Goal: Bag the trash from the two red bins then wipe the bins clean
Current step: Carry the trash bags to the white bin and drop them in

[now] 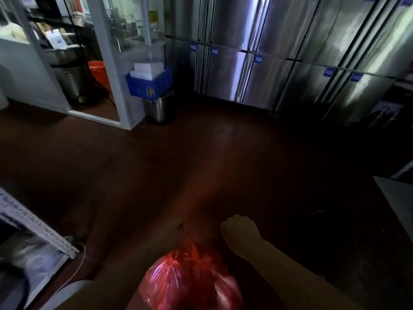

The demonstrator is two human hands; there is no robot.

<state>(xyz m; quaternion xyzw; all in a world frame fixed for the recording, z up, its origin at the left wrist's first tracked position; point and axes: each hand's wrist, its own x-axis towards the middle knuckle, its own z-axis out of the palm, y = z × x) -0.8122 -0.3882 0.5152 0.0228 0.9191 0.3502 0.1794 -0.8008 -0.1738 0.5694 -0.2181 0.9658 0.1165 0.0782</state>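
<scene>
A red trash bag [190, 280] is seen low in the view, full and gathered to a neck at its top. The neck is gripped by the left hand [176, 229], whose forearm runs up from the lower left, though the hand is so dim and blurred that the lie of its fingers cannot be made out. The right hand [240, 229] is held just beside it, forearm coming in from the lower right, fingers curled into a fist, knuckles upward; nothing is seen in it (the light here is poor). The two hands are near each other but apart, above a dark brown floor [156, 164]. Farther off, a red bin [98, 71] is glimpsed behind a glass partition [107, 63], beside a steel pedal bin [71, 79]. A blue crate [148, 82] is perched on a steel pot [159, 109]. Steel refrigerator doors [290, 52] fill the back.
</scene>
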